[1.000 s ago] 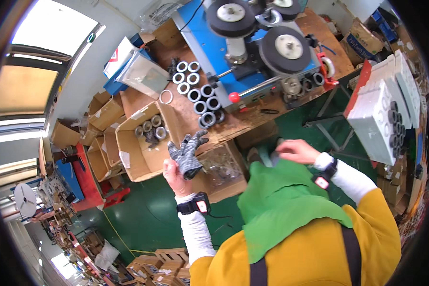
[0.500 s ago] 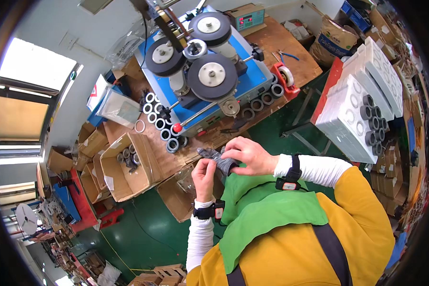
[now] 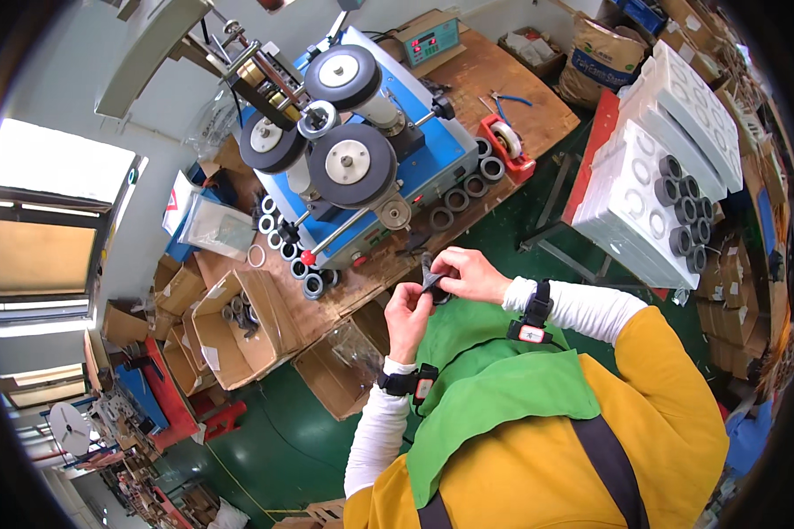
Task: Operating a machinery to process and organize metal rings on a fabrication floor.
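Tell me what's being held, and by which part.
Left hand and right hand pinch a glove, apparently at its cuff, though fingers partly hide it.

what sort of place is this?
Probably a factory workshop: a blue machine with big dark wheels on a wooden bench, ring-shaped parts lined up beside it.

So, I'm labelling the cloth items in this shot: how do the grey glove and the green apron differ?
Colour: the grey glove is dark grey, while the green apron is bright green.
Size: the grey glove is small; the green apron is far larger.
Place: the grey glove is held between the left hand and the right hand, while the green apron is being worn.
Both look like soft fabric.
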A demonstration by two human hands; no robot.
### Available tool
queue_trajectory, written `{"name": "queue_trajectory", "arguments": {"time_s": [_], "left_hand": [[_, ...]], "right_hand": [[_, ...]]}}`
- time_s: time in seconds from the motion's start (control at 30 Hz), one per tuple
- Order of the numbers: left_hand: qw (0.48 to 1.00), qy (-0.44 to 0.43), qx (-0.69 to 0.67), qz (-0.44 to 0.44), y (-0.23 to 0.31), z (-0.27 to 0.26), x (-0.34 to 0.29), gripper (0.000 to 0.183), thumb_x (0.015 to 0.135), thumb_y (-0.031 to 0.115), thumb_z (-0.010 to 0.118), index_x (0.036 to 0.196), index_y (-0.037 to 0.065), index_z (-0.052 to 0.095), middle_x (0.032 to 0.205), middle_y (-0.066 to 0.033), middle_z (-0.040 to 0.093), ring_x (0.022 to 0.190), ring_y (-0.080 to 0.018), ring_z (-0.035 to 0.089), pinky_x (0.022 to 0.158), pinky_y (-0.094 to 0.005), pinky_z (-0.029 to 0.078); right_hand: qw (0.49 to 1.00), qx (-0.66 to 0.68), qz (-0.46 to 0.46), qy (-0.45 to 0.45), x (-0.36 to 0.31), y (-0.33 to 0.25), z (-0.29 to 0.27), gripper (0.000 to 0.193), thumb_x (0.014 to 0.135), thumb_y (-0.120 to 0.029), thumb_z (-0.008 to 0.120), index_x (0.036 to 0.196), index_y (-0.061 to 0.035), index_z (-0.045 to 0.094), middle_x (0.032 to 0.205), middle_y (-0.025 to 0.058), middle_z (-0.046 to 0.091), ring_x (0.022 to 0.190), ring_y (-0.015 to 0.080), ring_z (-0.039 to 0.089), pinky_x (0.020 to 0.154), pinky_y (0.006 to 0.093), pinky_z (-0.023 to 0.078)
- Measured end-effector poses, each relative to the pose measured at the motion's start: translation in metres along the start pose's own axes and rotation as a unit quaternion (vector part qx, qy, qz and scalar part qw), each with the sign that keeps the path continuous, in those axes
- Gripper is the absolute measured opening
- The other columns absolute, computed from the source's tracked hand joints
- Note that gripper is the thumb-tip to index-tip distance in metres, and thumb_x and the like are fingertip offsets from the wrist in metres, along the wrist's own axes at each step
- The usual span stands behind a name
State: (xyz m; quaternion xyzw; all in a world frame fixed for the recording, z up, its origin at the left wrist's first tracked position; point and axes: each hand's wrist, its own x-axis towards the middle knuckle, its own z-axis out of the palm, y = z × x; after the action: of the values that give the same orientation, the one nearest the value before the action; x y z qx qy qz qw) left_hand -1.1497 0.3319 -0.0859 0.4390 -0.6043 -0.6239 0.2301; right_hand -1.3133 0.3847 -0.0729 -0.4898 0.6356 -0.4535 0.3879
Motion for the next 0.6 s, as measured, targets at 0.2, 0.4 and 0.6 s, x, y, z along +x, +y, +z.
{"name": "queue_trajectory", "arguments": {"time_s": [0.2, 0.4, 0.6], "left_hand": [[0.987, -0.077, -0.104, -0.093, 0.009, 0.013, 0.01, 0.012, 0.081, 0.012, 0.057, 0.088, 0.002, 0.053, 0.07, -0.0002, 0.055, 0.055, -0.0052, 0.051, 0.049, -0.0182, 0.043], [0.992, -0.069, -0.094, -0.046, -0.01, 0.039, 0.021, 0.006, 0.084, 0.009, 0.051, 0.084, 0.003, 0.052, 0.071, 0.0016, 0.052, 0.059, -0.0043, 0.048, 0.051, -0.0189, 0.041], [0.995, -0.012, 0.019, 0.094, 0.015, 0.058, 0.019, 0.006, 0.083, 0.008, 0.052, 0.081, 0.003, 0.05, 0.064, 0.003, 0.048, 0.057, -0.0035, 0.042, 0.051, -0.0197, 0.037]], "right_hand": [[0.897, -0.286, -0.333, -0.054, -0.007, -0.021, -0.032, 0.028, 0.061, -0.029, 0.068, 0.077, -0.0101, 0.055, 0.081, 0.0036, 0.052, 0.083, 0.0225, 0.048, 0.072, 0.0346, 0.04], [0.826, -0.252, -0.459, -0.207, -0.015, -0.019, -0.032, 0.014, 0.06, -0.02, 0.061, 0.061, -0.0074, 0.054, 0.066, 0.0041, 0.051, 0.074, 0.022, 0.049, 0.067, 0.0341, 0.043], [0.933, -0.219, -0.152, -0.243, -0.024, 0.015, -0.043, 0.02, 0.076, -0.02, 0.048, 0.068, -0.0028, 0.054, 0.071, 0.0168, 0.057, 0.067, 0.0321, 0.056, 0.06, 0.0419, 0.045]]}}
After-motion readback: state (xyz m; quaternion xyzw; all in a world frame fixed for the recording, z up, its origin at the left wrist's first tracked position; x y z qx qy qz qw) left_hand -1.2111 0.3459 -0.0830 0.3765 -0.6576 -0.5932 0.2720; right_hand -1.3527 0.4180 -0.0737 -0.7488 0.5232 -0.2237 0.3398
